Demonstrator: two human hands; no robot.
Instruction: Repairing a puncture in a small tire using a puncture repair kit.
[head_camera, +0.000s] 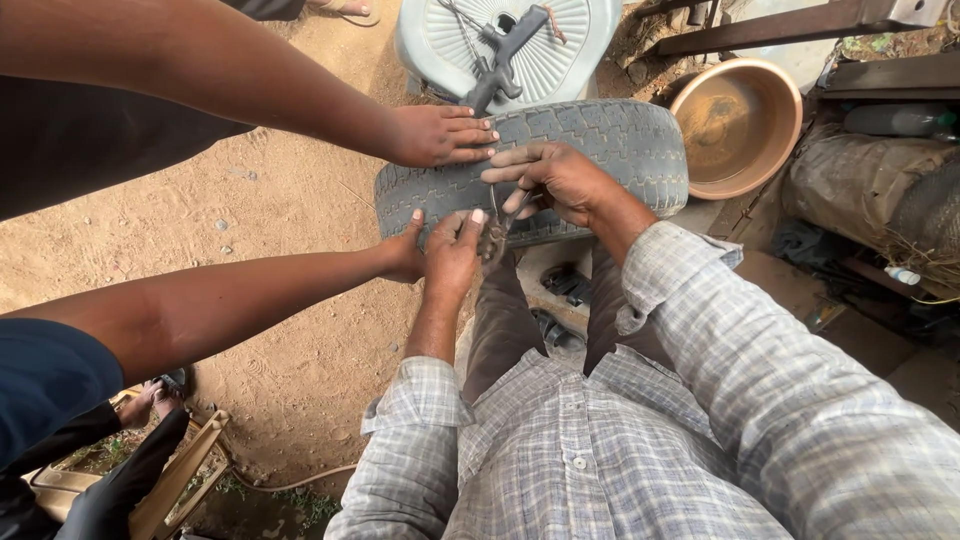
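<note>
From my distant seat I look down on a worn tyre (600, 135) that stands upright on the sandy ground, just in front of my knees.

At the left, a co-worker reaches in with two bare arms. One co-worker hand (440, 135) lies flat on the top of the tread, and the other co-worker hand (403, 252) presses the near side of the tyre, touching my own thumb.

My left hand (453, 255) is pinched narrow on the tread, thumb and fingers closing on the rubber beside the tool. My right hand (556, 180) is closed around a small metal plier-like tool (494, 237), whose tip meets the tread between my two hands. I cannot tell exactly what the tip grips.

To do this step well, I judge that the tyre must not roll, so the helping hands should keep a firm pressure. I would hold the tool close to its tip, pull straight and slowly, and keep my left fingers out of its line.

I count one tyre, one tool in my grip, four hands on the rubber, one pale ribbed plastic cover (560, 45) behind it with a dark tool (505, 55) on it, and one round brown basin (738, 125) at the right.
</note>
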